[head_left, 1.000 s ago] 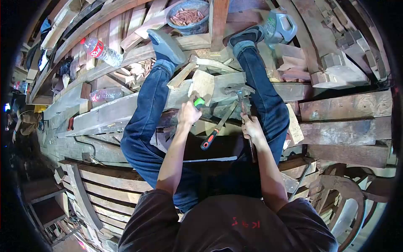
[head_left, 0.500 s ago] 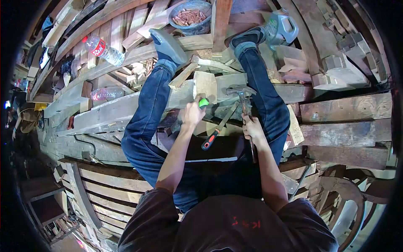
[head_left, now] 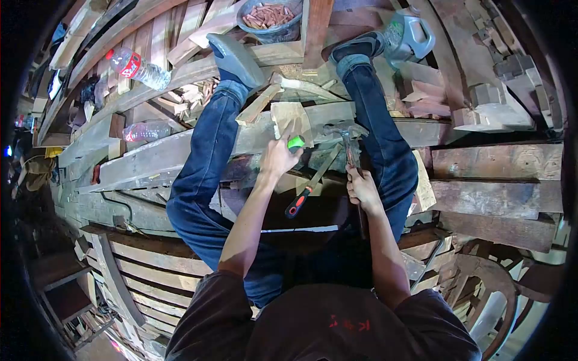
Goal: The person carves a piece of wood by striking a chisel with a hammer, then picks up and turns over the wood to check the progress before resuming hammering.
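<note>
My left hand (head_left: pixel 279 159) is closed around a tool with a bright green handle (head_left: pixel 295 142). Most of that tool is hidden by the fingers, and I cannot tell its kind. Beneath and just ahead of the fingers is a pale wood piece (head_left: pixel 290 114), lying across a long beam (head_left: pixel 256 139). In my right hand (head_left: pixel 362 189) is a claw hammer (head_left: pixel 350 153), gripped by its handle, with the head pointing away from me at the beam. Between the two hands rests a file (head_left: pixel 319 174), its black and red handle toward me.
A bucket (head_left: pixel 274 35) of small wooden pegs stands beyond my feet. Two plastic bottles, one with a red label (head_left: pixel 130 65) and one lying down (head_left: pixel 147 131), are at the left. A jug (head_left: pixel 408 39) stands at the far right. Stacked planks (head_left: pixel 490 192) are at the right.
My left hand has turned slightly, and its fingers now reach over the pale wood piece. The right hand still grips the hammer in nearly the same spot. The view has shifted a little.
</note>
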A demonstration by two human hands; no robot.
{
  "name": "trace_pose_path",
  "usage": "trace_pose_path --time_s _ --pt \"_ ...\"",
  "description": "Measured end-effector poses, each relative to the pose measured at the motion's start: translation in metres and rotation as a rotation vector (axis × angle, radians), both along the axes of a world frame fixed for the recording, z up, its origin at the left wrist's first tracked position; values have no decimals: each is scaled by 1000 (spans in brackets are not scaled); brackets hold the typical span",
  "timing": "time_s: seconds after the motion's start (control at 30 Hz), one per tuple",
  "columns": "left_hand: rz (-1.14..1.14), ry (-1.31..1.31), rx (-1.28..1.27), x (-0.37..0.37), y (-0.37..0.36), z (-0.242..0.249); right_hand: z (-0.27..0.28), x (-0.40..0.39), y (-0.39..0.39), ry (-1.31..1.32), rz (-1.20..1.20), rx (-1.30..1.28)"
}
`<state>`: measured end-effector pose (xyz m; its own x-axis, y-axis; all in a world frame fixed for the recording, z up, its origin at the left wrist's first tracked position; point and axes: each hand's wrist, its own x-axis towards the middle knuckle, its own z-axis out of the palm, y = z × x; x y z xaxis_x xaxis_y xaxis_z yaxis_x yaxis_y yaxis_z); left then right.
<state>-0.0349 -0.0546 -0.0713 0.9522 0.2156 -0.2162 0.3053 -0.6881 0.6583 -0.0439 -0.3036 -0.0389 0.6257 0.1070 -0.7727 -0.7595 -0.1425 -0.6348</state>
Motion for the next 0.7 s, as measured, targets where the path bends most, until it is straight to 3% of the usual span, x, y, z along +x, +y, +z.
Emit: trace_pose_path --time_s 0.17,0.23,0.6,0.7 --pt "-119 -12 23 10 -6 -33 -3 5 2 6 5 -41" --pt "-91 38 47 11 -11 -12 -7 6 2 4 3 -55" --pt "-84 3 -6 14 -14 -26 2 10 4 21 25 -94" --pt "-109 135 57 18 -13 -25 1 10 3 29 10 -81"
